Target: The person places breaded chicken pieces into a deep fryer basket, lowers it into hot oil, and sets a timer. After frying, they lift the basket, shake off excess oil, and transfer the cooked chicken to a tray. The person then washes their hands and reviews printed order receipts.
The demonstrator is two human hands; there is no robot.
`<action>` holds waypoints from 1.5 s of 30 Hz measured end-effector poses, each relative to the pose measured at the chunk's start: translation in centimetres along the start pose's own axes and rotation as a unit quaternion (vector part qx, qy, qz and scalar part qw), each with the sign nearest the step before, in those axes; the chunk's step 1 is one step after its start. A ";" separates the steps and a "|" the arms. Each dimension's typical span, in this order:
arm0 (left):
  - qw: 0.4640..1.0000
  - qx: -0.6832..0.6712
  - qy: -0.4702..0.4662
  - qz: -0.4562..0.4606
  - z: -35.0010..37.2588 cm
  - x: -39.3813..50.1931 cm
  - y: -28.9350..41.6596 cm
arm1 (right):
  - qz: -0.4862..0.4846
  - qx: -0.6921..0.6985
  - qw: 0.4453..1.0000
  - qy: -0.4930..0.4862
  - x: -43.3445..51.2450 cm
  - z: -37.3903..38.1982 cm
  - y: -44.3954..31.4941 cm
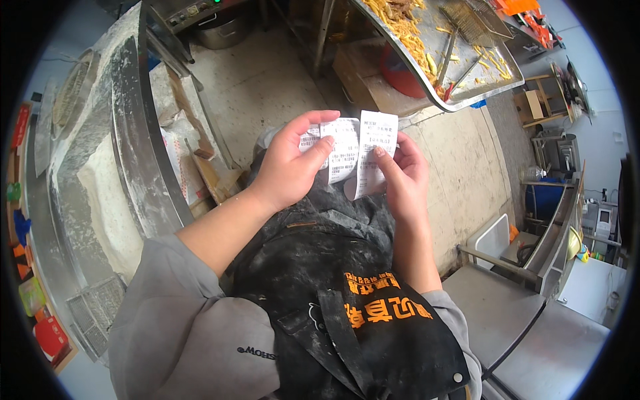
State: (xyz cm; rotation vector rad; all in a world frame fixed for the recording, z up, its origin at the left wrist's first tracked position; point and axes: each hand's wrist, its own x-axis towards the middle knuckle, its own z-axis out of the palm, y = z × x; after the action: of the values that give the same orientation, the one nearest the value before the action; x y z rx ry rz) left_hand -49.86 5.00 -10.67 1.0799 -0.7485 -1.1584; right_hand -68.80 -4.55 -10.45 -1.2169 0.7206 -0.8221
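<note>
My left hand [295,162] pinches printed paper slips [342,150] between thumb and fingers; at least two overlap there. In my right hand [407,172] is another printed paper slip [378,135], its lower end curling, with my thumb on its face. The two sets of paper are side by side at mid-picture, in front of my flour-dusted black apron [310,260]. Small print covers the slips.
A metal tray [480,92] with fries, tongs and a wire basket [472,25] stands at the upper right, above a cardboard box [370,80]. At left is a steel counter [150,165] with white flour [107,185]. Steel worktops [492,310] stand at lower right.
</note>
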 end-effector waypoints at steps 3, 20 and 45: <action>1.000 0.019 0.005 0.004 0.0 0.0 -0.1 | 0.005 0.019 1.000 -0.002 0.0 0.2 0.3; 1.000 0.026 0.001 -0.010 0.4 -0.2 0.0 | 0.047 0.076 0.996 0.024 -0.5 0.8 1.5; 1.000 0.023 0.005 -0.016 0.2 -0.1 -0.2 | 0.022 0.041 0.998 0.041 -0.5 0.2 1.3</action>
State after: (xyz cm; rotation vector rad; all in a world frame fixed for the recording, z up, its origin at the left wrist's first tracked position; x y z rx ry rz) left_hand -50.11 5.04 -10.85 1.1385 -0.7552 -1.1665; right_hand -68.68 -3.82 -11.69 -1.0956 0.7701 -0.8608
